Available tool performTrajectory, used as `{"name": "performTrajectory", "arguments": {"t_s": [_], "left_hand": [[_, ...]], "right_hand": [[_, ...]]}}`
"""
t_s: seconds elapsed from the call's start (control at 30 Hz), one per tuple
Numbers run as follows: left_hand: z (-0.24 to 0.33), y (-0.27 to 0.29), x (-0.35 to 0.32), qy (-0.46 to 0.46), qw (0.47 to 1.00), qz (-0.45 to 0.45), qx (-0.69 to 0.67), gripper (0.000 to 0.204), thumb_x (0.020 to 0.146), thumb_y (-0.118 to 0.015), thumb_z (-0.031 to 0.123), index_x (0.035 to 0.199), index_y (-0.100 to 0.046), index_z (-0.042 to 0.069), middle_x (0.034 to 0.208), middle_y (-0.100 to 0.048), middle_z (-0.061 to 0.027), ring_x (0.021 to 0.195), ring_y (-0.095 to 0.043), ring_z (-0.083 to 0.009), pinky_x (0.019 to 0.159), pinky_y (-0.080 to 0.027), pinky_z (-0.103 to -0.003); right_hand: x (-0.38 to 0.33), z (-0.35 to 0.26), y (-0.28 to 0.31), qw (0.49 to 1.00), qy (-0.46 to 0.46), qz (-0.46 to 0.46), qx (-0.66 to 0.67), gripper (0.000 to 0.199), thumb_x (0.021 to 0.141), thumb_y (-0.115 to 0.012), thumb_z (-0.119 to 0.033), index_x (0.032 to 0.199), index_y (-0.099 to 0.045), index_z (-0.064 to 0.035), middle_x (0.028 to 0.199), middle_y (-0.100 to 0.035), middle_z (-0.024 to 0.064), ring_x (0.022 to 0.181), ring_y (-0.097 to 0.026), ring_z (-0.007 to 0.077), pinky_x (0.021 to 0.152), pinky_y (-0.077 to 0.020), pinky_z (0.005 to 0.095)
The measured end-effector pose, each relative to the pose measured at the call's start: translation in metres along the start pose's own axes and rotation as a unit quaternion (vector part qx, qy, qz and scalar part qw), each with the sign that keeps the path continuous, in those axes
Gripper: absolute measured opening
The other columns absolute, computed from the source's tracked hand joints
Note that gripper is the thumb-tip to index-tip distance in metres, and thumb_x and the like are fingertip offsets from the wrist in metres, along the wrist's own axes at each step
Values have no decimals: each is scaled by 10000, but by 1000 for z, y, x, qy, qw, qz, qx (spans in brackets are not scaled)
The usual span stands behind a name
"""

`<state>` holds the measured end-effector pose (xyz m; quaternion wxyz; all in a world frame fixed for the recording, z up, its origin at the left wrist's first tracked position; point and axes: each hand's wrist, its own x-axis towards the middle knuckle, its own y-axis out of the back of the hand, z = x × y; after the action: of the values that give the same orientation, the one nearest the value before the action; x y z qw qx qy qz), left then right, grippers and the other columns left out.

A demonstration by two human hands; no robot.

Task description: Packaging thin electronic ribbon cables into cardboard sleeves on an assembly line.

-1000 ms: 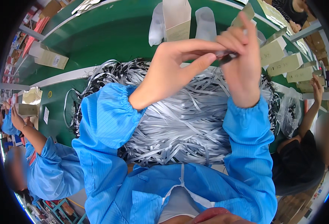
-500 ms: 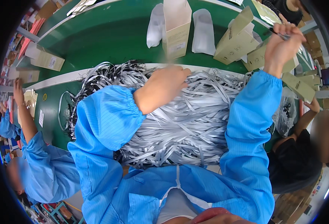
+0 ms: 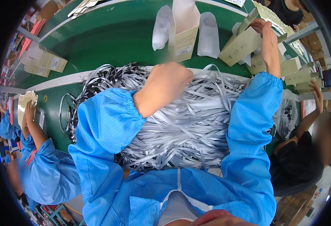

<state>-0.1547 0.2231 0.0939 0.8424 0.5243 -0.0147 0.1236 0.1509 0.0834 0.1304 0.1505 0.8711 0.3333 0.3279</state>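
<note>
A thick heap of white flat straps with thin black cords at its edges lies right in front of me. Over its far edge my left hand is bent, slightly blurred, its fingers closed at one end of a raised strap loop. At the far right my right hand reaches to the top of an open cream carton. Its fingers are partly hidden at the carton's flap, and whether they hold anything does not show.
Beyond the heap, a tall open carton stands on the green surface between two white-wrapped items. More cartons stand at left and right. A clear bag lies at right. Co-workers sit on both sides.
My right hand has come down and left to the carton; the dark thing in it no longer shows. Far cartons have shifted slightly right. The right co-worker's hand has left a carton.
</note>
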Motion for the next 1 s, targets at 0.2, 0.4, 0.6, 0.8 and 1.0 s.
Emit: {"name": "performTrajectory", "arguments": {"t_s": [0.2,0.4,0.6,0.8,1.0], "left_hand": [[8,10,1,20,996,60,-59,82,860,-692,133,898,-708,62,842,-707,-121,769,-678,-317,635,-531,-400],[11,12,3,-6,991,19,-130,130,840,-744,153,900,-689,51,831,-705,-116,771,-695,-263,642,-531,-355],[15,22,3,-3,969,4,-246,160,799,-777,143,869,-673,43,786,-700,-66,744,-682,-221,642,-513,-346],[25,41,1,0,919,85,-386,163,794,-784,22,912,-672,20,869,-695,-66,827,-689,-173,677,-529,-281],[34,71,-5,-231,870,195,-390,186,874,-684,-52,996,-583,47,887,-612,-120,743,-623,-193,641,-528,-287]], "right_hand": [[-4,-33,-14,996,59,52,36,772,1023,-232,-642,1250,-589,3,1317,-599,156,1288,-525,262,1134,-341,382],[-3,-41,1,989,103,105,35,698,1049,-240,-571,1273,-566,4,1301,-613,178,1283,-541,290,1137,-353,416],[-12,-82,17,976,155,-3,155,551,1062,-297,-420,1303,-536,14,1270,-625,183,1260,-553,301,1125,-374,427],[-50,-115,-51,915,45,-355,186,542,924,-692,-313,1352,-511,-34,1212,-649,147,1190,-584,284,1052,-426,391],[-64,-133,-105,759,34,-551,345,546,899,-760,-278,1312,-500,-34,928,-679,85,858,-644,144,733,-511,278]]}}
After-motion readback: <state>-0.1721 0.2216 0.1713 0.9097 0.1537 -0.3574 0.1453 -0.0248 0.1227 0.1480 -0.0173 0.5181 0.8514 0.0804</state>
